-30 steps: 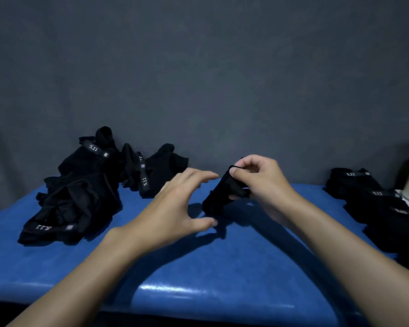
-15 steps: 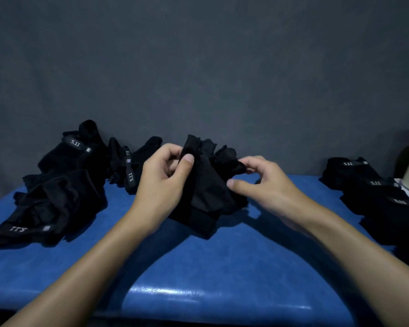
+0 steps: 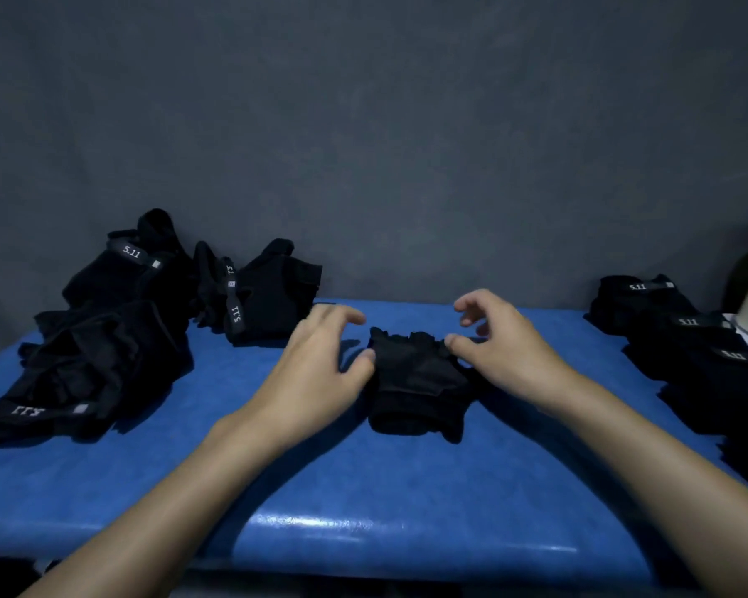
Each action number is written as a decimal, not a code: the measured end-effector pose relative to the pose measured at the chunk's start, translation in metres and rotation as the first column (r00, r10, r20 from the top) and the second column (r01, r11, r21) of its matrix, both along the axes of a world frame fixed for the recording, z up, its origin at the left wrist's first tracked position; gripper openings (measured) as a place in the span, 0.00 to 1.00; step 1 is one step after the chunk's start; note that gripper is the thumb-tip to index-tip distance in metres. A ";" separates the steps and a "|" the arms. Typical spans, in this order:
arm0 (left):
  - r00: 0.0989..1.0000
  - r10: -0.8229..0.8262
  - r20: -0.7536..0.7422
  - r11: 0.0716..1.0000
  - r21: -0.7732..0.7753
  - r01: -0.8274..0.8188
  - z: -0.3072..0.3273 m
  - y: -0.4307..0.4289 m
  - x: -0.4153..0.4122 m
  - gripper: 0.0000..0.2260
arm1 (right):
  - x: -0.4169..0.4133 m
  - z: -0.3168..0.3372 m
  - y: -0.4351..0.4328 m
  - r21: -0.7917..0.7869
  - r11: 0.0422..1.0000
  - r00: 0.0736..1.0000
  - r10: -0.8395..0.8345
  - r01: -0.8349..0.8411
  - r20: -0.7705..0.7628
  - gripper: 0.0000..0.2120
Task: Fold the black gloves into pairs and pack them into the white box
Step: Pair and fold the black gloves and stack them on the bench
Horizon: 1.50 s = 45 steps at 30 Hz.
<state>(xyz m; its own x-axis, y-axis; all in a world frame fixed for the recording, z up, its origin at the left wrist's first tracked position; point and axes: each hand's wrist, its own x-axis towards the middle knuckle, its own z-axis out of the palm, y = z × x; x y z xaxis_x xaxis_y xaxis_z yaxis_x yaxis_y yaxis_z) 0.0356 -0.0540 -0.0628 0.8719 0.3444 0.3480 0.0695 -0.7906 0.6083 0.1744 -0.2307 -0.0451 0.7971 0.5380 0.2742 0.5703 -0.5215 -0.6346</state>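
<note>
Blue table [image 3: 363, 489]: one black glove [image 3: 415, 381] lay flat at centre. Left hand [image 3: 316, 373] and right hand [image 3: 506, 351] flanked it, fingers spread, thumbs touching its edges, neither gripping.

Black gloves [image 3: 415, 377] with grey-white "5.11" wrist bands [image 3: 132, 253] lie on a blue table [image 3: 363, 489], grey wall [image 3: 363, 123] behind.

A plain dark grey wall [image 3: 372, 123] fills twelve o'clock; below, toward six, a glossy blue table [image 3: 363, 502] catches dim light.
</note>
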 end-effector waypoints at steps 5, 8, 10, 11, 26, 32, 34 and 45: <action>0.975 -0.190 -0.117 0.968 0.140 0.206 -0.004 -0.006 -0.005 0.24 | 0.000 -0.004 -0.011 -0.099 0.949 0.951 0.286 -0.298 -0.118 0.20; 0.955 -0.148 -0.256 0.945 0.248 0.213 -0.007 -0.004 -0.007 0.28 | 0.002 -0.010 -0.016 -0.304 0.895 0.945 0.307 -0.327 -0.112 0.33; 0.933 -0.116 -0.339 0.915 0.329 0.233 -0.006 -0.003 -0.008 0.28 | 0.004 -0.009 -0.019 -0.405 0.857 0.947 0.302 -0.319 -0.107 0.39; 0.919 -0.105 -0.381 0.898 0.362 0.252 -0.005 -0.003 -0.009 0.29 | 0.005 -0.009 -0.019 -0.443 0.835 0.945 0.305 -0.325 -0.118 0.42; 0.954 -0.152 -0.256 0.927 0.297 0.228 -0.004 -0.006 0.010 0.36 | 0.004 -0.010 -0.028 -0.177 0.927 0.942 0.309 -0.330 -0.135 0.34; 0.911 -0.082 -0.404 0.866 0.424 0.266 -0.010 0.003 0.011 0.44 | 0.011 -0.019 -0.030 -0.394 0.839 0.927 0.343 -0.375 -0.151 0.54; 0.918 -0.087 -0.386 0.873 0.415 0.257 -0.011 0.003 0.010 0.43 | 0.011 -0.017 -0.029 -0.368 0.850 0.926 0.343 -0.378 -0.159 0.51; 0.996 -0.063 -0.061 0.926 0.368 0.081 0.012 0.026 -0.014 0.32 | -0.008 0.005 -0.007 -0.048 0.950 0.950 0.306 -0.309 -0.052 0.16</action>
<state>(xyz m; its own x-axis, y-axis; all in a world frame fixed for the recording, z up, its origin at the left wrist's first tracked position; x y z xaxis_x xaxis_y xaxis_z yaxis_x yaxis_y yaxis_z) 0.0221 -0.0275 -0.0512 0.9080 0.1346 0.3967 0.0249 -0.9627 0.2696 0.1669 -0.2373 -0.0404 0.6010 0.7722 0.2062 0.6811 -0.3597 -0.6377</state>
